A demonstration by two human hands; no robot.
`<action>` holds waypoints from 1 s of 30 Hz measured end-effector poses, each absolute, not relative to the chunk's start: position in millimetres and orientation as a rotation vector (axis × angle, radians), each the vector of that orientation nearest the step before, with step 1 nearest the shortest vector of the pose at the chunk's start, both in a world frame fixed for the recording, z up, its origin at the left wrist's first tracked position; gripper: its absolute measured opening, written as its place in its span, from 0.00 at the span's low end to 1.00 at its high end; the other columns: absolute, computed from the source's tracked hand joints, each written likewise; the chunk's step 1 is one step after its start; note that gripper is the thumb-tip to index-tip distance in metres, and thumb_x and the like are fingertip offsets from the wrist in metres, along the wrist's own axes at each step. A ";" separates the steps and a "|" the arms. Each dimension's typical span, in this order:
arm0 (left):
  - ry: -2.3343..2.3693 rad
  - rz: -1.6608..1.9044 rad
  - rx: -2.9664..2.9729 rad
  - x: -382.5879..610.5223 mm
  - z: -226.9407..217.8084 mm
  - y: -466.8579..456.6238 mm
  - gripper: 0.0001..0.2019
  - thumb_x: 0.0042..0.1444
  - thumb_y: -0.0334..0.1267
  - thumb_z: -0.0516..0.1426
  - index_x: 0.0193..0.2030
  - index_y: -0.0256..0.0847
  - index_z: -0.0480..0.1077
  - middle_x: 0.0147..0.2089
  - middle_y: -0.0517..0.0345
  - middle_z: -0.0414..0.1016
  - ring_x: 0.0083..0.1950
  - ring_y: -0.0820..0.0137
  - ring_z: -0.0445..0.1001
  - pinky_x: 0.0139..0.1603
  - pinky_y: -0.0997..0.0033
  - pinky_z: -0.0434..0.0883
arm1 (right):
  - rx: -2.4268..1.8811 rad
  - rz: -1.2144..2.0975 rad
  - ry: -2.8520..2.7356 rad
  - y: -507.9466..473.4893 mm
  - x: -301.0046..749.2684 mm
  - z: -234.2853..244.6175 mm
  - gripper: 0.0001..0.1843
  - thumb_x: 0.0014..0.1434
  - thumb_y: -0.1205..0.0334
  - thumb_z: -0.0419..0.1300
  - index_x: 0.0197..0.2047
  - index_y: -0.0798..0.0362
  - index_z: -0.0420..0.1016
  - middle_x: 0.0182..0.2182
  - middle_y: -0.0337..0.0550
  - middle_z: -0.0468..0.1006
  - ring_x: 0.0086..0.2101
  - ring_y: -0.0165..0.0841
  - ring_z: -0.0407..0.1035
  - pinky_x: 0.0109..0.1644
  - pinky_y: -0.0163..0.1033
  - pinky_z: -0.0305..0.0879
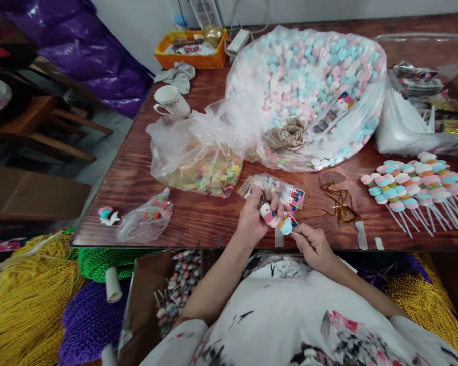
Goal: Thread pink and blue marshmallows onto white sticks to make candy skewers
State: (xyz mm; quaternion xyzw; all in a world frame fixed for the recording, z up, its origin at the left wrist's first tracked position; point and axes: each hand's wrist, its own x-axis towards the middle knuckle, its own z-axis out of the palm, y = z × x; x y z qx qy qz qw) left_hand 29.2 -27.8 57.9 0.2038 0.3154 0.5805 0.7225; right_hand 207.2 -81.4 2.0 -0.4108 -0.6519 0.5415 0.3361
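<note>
My left hand (254, 216) is closed around a marshmallow skewer (275, 219) of pink, white and blue pieces, held just above the near edge of the wooden table (198, 216). My right hand (313, 245) pinches the skewer's lower end, where the stick comes out. A small printed clear wrapper (286, 192) lies right behind my hands. To the right lies a row of several finished marshmallow skewers (414, 185). A huge clear bag of pink, blue and white marshmallows (309, 71) fills the middle of the table.
A bag of small coloured sweets (202, 170), a white mug (171, 101), an orange tray (193, 48), gold twist ties (339, 201) and a stack of clear wrappers (408, 124) sit on the table. A box of wrapped skewers (177, 284) and yellow, green and purple tinsel (34, 300) lie below.
</note>
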 end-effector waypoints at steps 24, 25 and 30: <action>0.771 1.463 0.436 32.7 48.3 -35.1 0.25 0.53 0.62 0.57 0.25 0.40 0.63 0.22 0.65 0.66 0.27 0.72 0.74 0.42 0.65 0.75 | -1.004 1.805 -1.407 -55.1 197.9 16.2 0.14 0.61 0.56 0.53 0.26 0.52 0.62 0.15 0.30 0.60 0.16 0.24 0.50 0.22 0.32 0.46; 0.757 1.466 0.425 29.7 49.2 -34.9 0.25 0.52 0.63 0.56 0.25 0.40 0.62 0.22 0.66 0.66 0.26 0.72 0.73 0.42 0.64 0.75 | -0.913 1.985 -1.253 -54.6 195.6 16.9 0.14 0.60 0.54 0.55 0.25 0.51 0.61 0.14 0.29 0.57 0.15 0.23 0.47 0.21 0.32 0.43; 0.737 1.432 0.510 26.9 53.3 -37.1 0.27 0.48 0.67 0.56 0.27 0.41 0.61 0.21 0.66 0.66 0.25 0.71 0.74 0.40 0.63 0.76 | -0.870 2.043 -1.110 -60.4 182.0 15.6 0.14 0.59 0.53 0.54 0.26 0.51 0.61 0.12 0.27 0.55 0.14 0.23 0.45 0.21 0.32 0.44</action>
